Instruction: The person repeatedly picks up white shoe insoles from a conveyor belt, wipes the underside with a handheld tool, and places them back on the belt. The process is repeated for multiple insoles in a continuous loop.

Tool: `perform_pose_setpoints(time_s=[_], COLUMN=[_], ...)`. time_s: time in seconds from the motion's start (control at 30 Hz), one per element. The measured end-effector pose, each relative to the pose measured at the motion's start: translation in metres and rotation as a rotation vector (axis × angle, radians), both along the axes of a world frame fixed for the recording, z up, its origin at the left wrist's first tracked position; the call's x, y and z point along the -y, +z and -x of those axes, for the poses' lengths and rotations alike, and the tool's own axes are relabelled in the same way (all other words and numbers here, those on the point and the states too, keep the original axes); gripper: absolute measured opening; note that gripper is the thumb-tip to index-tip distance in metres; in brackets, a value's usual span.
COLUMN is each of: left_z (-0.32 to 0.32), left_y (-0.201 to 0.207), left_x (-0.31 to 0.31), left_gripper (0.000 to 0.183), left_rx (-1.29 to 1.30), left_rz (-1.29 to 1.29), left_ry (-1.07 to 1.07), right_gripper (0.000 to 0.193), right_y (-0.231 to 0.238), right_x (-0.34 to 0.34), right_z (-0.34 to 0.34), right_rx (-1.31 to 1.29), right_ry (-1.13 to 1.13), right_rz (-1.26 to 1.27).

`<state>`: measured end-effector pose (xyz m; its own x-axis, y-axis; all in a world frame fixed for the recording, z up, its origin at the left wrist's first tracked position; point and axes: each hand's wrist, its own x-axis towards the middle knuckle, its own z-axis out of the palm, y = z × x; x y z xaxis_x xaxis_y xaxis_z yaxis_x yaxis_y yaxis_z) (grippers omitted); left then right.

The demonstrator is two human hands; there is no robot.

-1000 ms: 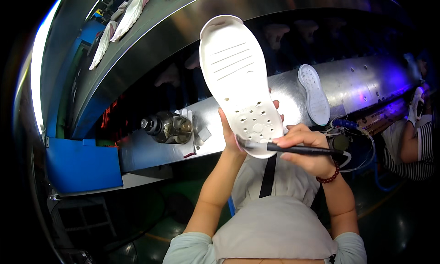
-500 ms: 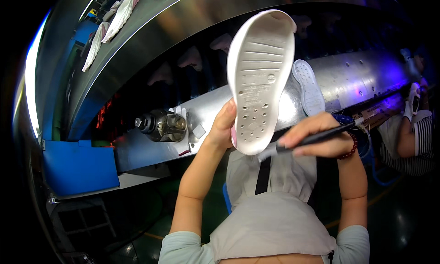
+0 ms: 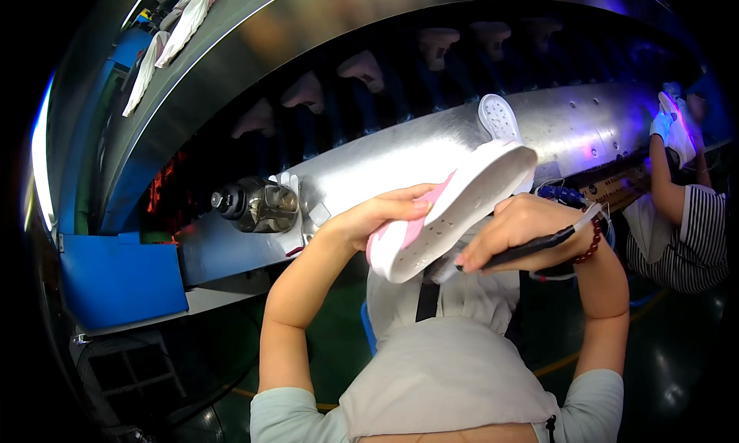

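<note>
My left hand (image 3: 381, 216) grips a white and pink shoe sole (image 3: 471, 193) by its pink outer side wall. The sole is tilted, its hollow inside with small holes facing toward my right hand. In my right hand (image 3: 527, 224) is a brush (image 3: 531, 249) with a black handle, and a thin tube runs from the handle's back end past the wrist. Its pale bristles sit by the near end of the sole; whether they touch the rim I cannot tell. Another white sole (image 3: 499, 118) lies on the metal bench behind, partly covered by the held one.
A clear jar with a black lid (image 3: 265, 206) stands on the metal bench (image 3: 346, 164) at left, beside a small pale square. Shoe uppers (image 3: 362, 70) hang in a dark row behind. A blue box (image 3: 123, 281) is far left. At right, a co-worker's gloved hand (image 3: 662, 125) holds a shoe.
The sole has come lower and turned from facing me to a slant, showing its pink side. My right hand has shifted slightly down and left with the brush. The co-worker's shoe has risen.
</note>
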<state>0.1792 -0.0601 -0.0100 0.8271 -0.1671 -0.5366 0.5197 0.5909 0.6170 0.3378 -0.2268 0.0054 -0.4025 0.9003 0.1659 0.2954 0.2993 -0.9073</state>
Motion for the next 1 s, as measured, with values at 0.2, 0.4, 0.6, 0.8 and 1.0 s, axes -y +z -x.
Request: perform_pose_setpoints(time_s=[0.2,0.4,0.6,0.8,1.0], left_z=[0.011,0.028,0.029,0.004,-0.019], left_y=[-0.005,-0.014,0.004,-0.062,-0.092], left_x=[-0.014,-0.028,-0.032,-0.005,0.026], left_gripper=[0.061,0.056,0.053,0.058,0.073], left_rx=[0.028,-0.048,0.041,0.542,0.372], left_rz=[0.078,0.163,-0.105,0.245,0.435], left_ry=[-0.050,0.133,0.189,0.576,0.594], right_gripper=[0.014,0.019,0.017,0.020,0.015], right_y=[-0.008,-0.016,-0.012,-0.014,-0.054], right_x=[0.009,0.018,0.026,0.015,-0.003], right_z=[-0.005,-0.003,0.005,0.010,0.014], right_rx=[-0.017,-0.184,-0.057,-0.233,-0.397], right_ry=[-0.224,-0.370,-0.371,-0.663,-0.920], right_rz=[-0.103,-0.148,-0.169,-0.242,0.198])
